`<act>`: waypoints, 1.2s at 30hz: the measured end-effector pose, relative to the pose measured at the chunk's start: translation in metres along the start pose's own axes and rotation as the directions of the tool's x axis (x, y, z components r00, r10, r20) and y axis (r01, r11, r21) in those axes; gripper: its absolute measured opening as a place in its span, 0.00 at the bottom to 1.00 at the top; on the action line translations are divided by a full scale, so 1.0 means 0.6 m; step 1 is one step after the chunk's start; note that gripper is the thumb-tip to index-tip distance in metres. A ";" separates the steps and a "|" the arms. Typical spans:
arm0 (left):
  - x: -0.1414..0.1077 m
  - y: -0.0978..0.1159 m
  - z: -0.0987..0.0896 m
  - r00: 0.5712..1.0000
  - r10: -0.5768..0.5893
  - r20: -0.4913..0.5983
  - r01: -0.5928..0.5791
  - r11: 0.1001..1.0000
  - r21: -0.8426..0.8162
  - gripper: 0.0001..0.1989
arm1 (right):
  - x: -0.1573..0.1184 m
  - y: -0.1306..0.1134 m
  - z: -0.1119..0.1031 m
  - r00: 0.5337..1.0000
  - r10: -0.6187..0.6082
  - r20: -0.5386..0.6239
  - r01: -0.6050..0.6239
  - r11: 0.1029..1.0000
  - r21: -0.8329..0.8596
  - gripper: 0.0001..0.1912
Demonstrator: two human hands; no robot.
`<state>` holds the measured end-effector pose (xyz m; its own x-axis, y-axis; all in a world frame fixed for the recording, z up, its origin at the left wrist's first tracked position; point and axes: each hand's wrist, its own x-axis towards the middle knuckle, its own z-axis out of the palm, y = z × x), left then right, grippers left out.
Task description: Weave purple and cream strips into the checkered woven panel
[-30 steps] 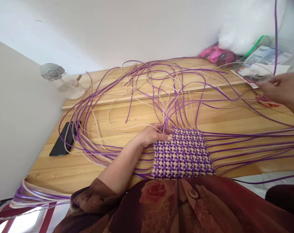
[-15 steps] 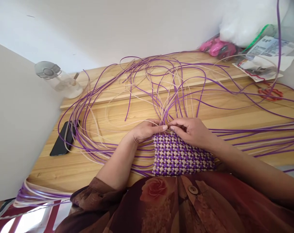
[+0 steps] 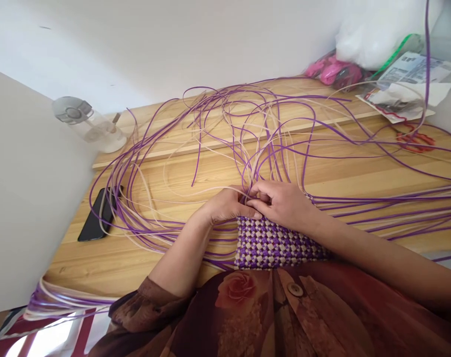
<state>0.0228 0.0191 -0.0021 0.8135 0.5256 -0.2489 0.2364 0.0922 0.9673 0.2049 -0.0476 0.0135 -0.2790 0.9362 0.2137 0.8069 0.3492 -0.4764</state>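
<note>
A woven panel [image 3: 273, 243] in purple and beige checks lies on the table close against my body. Long purple and beige weaving strips [image 3: 262, 158] fan out from its far edge and its sides. My left hand [image 3: 233, 204] is closed at the panel's far left corner, its thumb lying along the edge. Right beside it, my right hand [image 3: 281, 201] pinches strips at the same edge, thumb and forefinger together. The fingertips of both hands nearly touch, and they partly hide which strips are held.
A black phone [image 3: 97, 215] lies at the left under loose strips. Behind it stands a grey and clear plastic container [image 3: 87, 121]. At the back right are a pink bagged item [image 3: 333, 72], papers [image 3: 411, 74] and orange-handled scissors [image 3: 415, 141]. Strips hang off the table's left edge.
My right hand has shifted slightly left, its fingers now nearer my left hand. My left thumb has moved lower, onto the panel's edge. The strips between them have shifted a little.
</note>
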 end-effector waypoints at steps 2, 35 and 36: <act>0.000 -0.001 0.001 1.000 0.004 0.001 -0.004 1.000 -0.027 0.17 | 0.003 -0.003 0.001 1.000 -0.004 -0.025 0.004 1.000 0.014 0.08; 0.004 0.009 0.032 0.974 0.077 -0.212 -0.086 0.996 -0.036 0.15 | 0.059 0.067 -0.013 0.736 0.586 0.340 -0.512 0.152 0.845 0.13; 0.002 0.012 0.032 0.970 0.109 -0.216 -0.105 0.994 0.030 0.15 | 0.062 0.067 -0.011 0.730 0.589 0.347 -0.514 0.137 0.847 0.12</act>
<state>0.0354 0.0042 0.0040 0.7004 0.7027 -0.1255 0.1656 0.0111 0.9861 0.2301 0.0008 0.0079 0.0906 0.9026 -0.4207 -0.1873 -0.3995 -0.8974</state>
